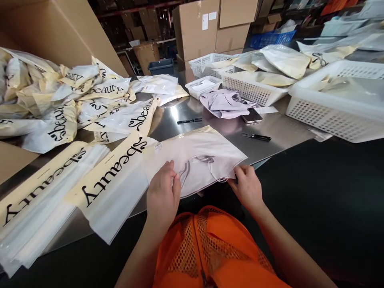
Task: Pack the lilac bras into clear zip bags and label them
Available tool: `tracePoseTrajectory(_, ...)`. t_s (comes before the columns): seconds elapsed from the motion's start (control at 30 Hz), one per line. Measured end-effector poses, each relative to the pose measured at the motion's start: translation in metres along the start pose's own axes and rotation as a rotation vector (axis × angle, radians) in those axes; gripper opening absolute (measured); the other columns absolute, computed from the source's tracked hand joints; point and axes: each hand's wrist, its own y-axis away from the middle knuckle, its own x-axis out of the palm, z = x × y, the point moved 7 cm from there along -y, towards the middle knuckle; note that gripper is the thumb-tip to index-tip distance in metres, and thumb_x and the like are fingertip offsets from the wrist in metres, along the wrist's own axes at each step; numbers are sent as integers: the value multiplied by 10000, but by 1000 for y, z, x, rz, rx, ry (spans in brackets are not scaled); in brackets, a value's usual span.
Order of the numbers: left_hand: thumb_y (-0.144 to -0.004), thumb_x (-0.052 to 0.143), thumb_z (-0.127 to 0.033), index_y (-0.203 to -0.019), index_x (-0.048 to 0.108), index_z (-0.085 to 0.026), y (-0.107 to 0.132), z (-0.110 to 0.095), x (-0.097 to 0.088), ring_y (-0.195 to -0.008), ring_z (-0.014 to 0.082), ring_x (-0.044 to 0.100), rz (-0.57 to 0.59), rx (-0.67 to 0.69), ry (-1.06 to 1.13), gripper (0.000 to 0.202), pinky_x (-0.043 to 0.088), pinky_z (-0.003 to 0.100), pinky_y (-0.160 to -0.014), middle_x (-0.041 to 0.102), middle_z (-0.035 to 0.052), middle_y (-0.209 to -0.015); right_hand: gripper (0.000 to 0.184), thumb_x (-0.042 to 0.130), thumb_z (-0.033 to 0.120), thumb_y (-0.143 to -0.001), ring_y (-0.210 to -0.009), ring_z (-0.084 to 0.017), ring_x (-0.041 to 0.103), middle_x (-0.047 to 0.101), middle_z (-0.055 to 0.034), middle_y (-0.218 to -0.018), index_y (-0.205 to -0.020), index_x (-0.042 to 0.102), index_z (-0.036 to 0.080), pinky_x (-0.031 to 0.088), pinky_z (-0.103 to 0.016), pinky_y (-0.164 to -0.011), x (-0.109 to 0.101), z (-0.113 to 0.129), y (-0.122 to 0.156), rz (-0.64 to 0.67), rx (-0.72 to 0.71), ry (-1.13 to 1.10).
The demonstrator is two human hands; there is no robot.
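Observation:
A pale lilac garment with thin cords (198, 168) lies flat at the front edge of the metal table, apparently inside a clear plastic bag (210, 140). My left hand (163, 186) is closed at the bag's left part, thumb against the curled fingers. At the right corner, my right hand (247, 184) pinches the bag's edge. Left of it a flat bag with "beauty" lettering (117, 172) reaches to my left hand; whether it joins the garment's bag I cannot tell. Farther left lies a stack of similar flat bags (57, 188).
Filled bags (69, 92) are heaped at the left by a large carton (69, 28). A marker (189, 121), folded lilac garment (225, 103), phone (252, 116) and small black-handled snips (257, 137) lie beyond my hands. White baskets (336, 112) stand at the right.

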Motion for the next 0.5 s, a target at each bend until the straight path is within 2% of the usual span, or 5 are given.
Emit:
tracePoseTrajectory(0.13,-963,495,-151,-966,505,-195,-2,-3,7,-1182,240,640,16,-47,28,45,583,371,-897,684,144,-1222,314,391,267,-976,-881,-222,643,688,-94,-1007,-1009,703,247,506,-343,-756,-19,29,-2,156,-322,-211)
tracePoseTrajectory(0.2,-965,495,-153,-962,508,-195,0,-3,11,-1189,234,635,28,-59,49,43,579,371,-909,683,141,-1225,249,456,291,-957,-813,-200,662,697,-77,-917,-981,699,243,518,-320,-714,-35,39,-5,183,-282,-431)
tracePoseTrajectory(0.27,-969,493,-161,-948,510,-196,2,-3,14,-1192,233,633,37,-71,61,44,577,373,-911,686,136,-1221,169,563,368,-912,-627,-170,639,655,-39,-720,-864,634,222,499,-277,-564,-38,42,-13,249,-28,-731)
tracePoseTrajectory(0.37,-970,490,-174,-931,513,-195,6,-2,14,-1182,242,639,29,-74,52,50,578,376,-896,689,139,-1209,335,737,452,-759,-357,-120,475,506,59,-476,-757,490,226,373,-227,-355,-14,53,-25,412,481,-1261)
tracePoseTrajectory(0.5,-956,516,-163,-958,518,-193,13,0,9,-1168,249,641,34,-40,28,30,565,395,-901,675,137,-1223,331,829,303,-552,-665,-153,674,692,-27,-716,-766,607,182,575,-240,-654,10,78,-50,352,753,-1735)
